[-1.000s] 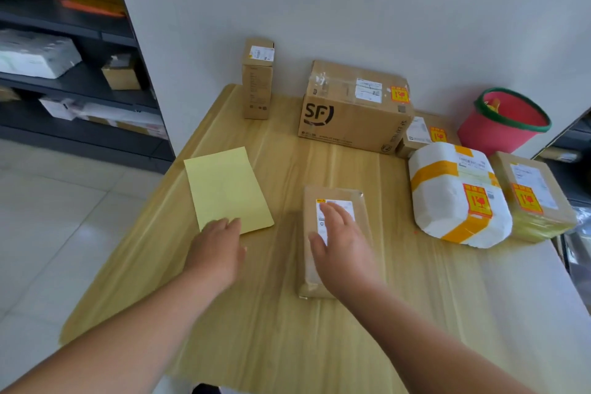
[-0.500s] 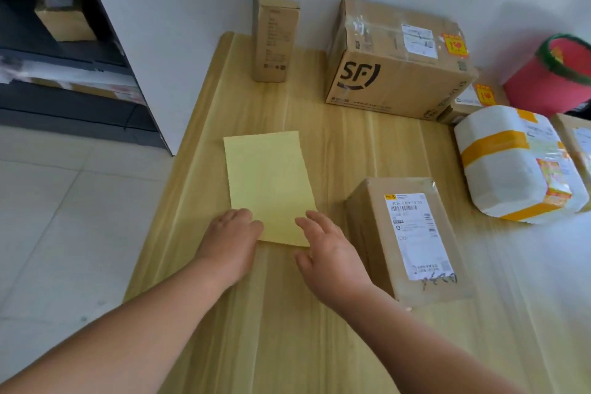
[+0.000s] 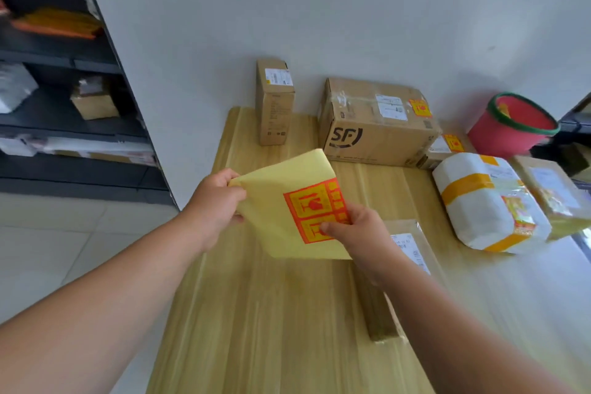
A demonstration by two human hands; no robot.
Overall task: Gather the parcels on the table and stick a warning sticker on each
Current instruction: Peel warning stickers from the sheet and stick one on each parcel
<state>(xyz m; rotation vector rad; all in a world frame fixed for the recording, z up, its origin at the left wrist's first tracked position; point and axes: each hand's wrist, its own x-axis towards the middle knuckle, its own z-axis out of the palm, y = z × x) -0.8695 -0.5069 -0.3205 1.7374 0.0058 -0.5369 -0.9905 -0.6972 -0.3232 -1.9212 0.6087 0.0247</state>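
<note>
In the head view, the pale yellow backing sheet (image 3: 265, 198) no longer lay blank side up on the light wooden desk (image 3: 256, 313) as it had half a second before. It had been picked up and turned over, so its printed face showed. The left hand (image 3: 217, 201) pinched the sheet's left corner, fingers curled round the edge. The right hand (image 3: 358, 230) held the lower right part, its thumb pressing on the lower of two red-orange and yellow warning stickers (image 3: 315, 201), its other fingers hidden behind the paper. A second earlier that hand had rested on the flat brown parcel with a white label (image 3: 412, 246), which now sat on the desk just beside the right forearm, with no sticker that I could see. To my eye, peeling was about to start, the thumb looking placed to work an edge loose. The sheet hung tilted above the desk, in front of the big brown carton marked SF (image 3: 374, 125). Its stickers were squarish, stacked one over the other near the right edge, and the rest looked bare. The SF carton and the white padded parcel with yellow tape (image 3: 479, 205) already carried such stickers. The tall upright brown carton (image 3: 275, 102) showed none.
</note>
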